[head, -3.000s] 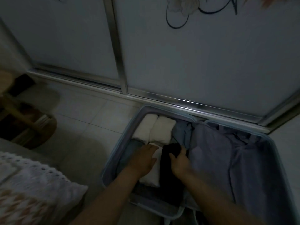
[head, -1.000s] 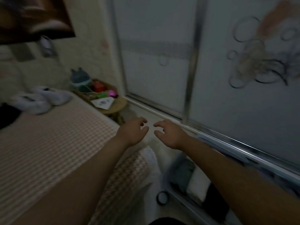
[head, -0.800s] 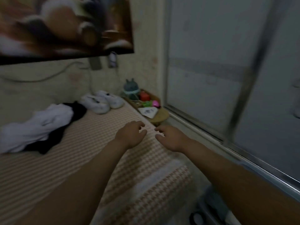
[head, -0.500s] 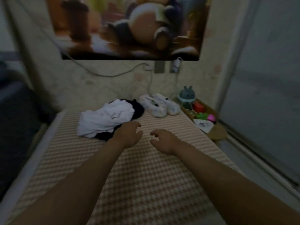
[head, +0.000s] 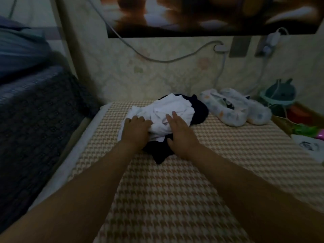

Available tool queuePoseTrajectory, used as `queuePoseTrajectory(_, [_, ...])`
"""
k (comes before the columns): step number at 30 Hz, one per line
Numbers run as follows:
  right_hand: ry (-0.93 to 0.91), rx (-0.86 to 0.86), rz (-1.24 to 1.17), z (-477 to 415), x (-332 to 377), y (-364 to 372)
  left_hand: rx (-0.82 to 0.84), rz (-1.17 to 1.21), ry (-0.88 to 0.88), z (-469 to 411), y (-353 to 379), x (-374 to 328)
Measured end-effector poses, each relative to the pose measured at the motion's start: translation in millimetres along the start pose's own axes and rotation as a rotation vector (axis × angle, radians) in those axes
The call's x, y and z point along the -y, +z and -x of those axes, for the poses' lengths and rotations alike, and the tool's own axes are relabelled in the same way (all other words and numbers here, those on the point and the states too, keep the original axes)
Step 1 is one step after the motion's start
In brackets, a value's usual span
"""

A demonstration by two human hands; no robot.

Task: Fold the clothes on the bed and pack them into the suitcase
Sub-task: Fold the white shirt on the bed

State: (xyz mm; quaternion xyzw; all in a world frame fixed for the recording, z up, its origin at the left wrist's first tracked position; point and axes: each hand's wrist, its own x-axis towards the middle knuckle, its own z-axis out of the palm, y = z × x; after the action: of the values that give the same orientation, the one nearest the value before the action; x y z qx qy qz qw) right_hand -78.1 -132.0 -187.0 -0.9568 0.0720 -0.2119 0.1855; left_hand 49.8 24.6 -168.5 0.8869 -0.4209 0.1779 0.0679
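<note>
A home bedroom: bed (head: 192,190), slippers (head: 235,109), wallpapered wall (head: 157,76).

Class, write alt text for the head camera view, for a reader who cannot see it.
On a checked bed cover, the left hand curls its fingers into a crumpled white garment lying on a dark garment, while the right hand rests on both with straight fingers. Pale slippers lie to the right, near the wall.

Houndstooth-covered bed (head: 175,199); on it a dark garment (head: 157,152) under a white garment (head: 175,114); pale slippers (head: 233,109) beside

Dim room, patterned wallpaper (head: 157,79), blurred poster (head: 192,14).
</note>
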Motion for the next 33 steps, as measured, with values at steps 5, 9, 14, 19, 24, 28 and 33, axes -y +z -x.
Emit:
queuePoseTrajectory(5, [0.084, 0.029, 0.200, -32.2, 3.1, 0.3, -0.122, 0.060, 0.048, 1.4, -15.9, -1.5])
queuePoseTrajectory(9, [-0.030, -0.138, 0.166, -21.7, 16.2, -19.4, -0.126, 0.302, 0.071, 21.6, -36.0, 0.9])
queuePoseTrajectory(14, [-0.100, -0.142, 0.124, 46.0, 39.9, -61.4, 0.082, 0.532, -0.005, 85.8, -91.4, -33.2])
queuePoseTrajectory(19, [-0.015, -0.001, 0.067, 132.6, 54.3, -80.7, 0.305, 0.476, -0.063, 156.6, -133.5, -88.0])
queuePoseTrajectory(24, [0.163, 0.376, 0.018, 218.0, 119.4, -136.9, 0.606, 0.286, 0.016, 206.4, -158.5, -109.9])
queuePoseTrajectory(28, [0.356, 0.847, -0.133, 247.5, 165.3, -154.8, 0.996, 0.328, -0.120, 236.3, -186.6, -122.6])
queuePoseTrajectory(33, [0.398, 0.658, -0.258, 240.8, 166.7, -140.0, 0.776, 0.523, -0.188, 247.6, -192.1, -110.0])
